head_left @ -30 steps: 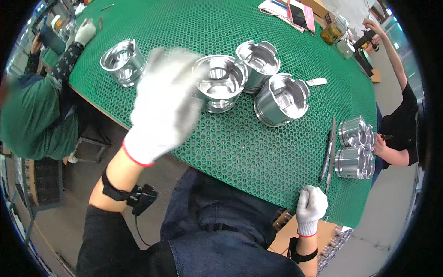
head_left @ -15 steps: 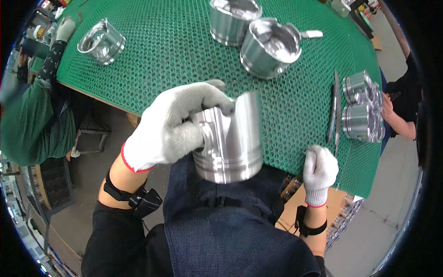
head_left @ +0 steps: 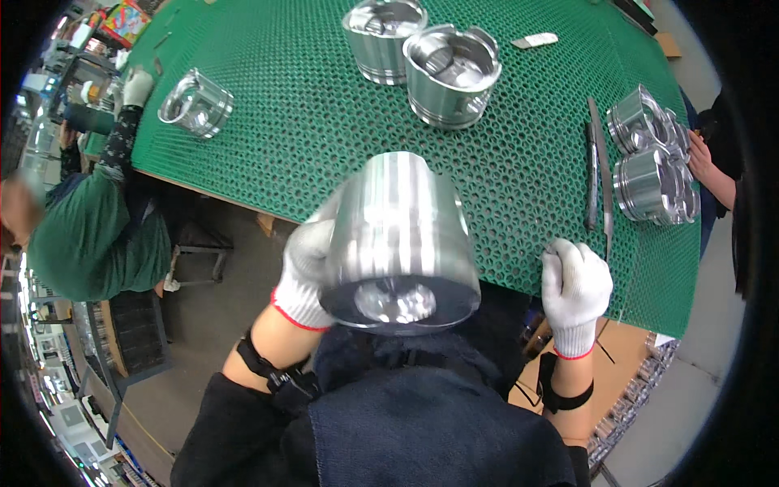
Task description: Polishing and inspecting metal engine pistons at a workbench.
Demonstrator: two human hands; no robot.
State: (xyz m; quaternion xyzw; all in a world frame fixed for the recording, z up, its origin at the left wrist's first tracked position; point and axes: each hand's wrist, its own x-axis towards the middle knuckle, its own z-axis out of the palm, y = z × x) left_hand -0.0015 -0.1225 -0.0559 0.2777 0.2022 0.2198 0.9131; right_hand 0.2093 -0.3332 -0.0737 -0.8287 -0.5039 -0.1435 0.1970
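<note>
A shiny metal piston (head_left: 398,215) is raised over the near edge of the green mat, its round crown end tilted down toward me. My left hand (head_left: 308,256), in a white knit glove, grips it from the left side; the piston hides most of its fingers. At the mat's near edge on the right rests my gloved right hand (head_left: 576,284), its fingers curled closed. Whether anything is inside them is hidden. Beyond it lie a long thin metal blade (head_left: 603,170) and a slim dark tool (head_left: 591,187).
Two pistons, one (head_left: 450,85) before another (head_left: 383,45), stand far on the green mat (head_left: 308,122). Another piston (head_left: 197,104) lies left. At right are more pistons (head_left: 649,187), touched by a co-worker's hand (head_left: 704,158). A small pale-handled tool (head_left: 535,40) lies far. Another person (head_left: 97,227) is at left.
The held piston has turned in my left hand, so its crown end now faces toward me and the skirt cutout is hidden. My right hand stays closed at the mat edge. The view has shifted slightly.
</note>
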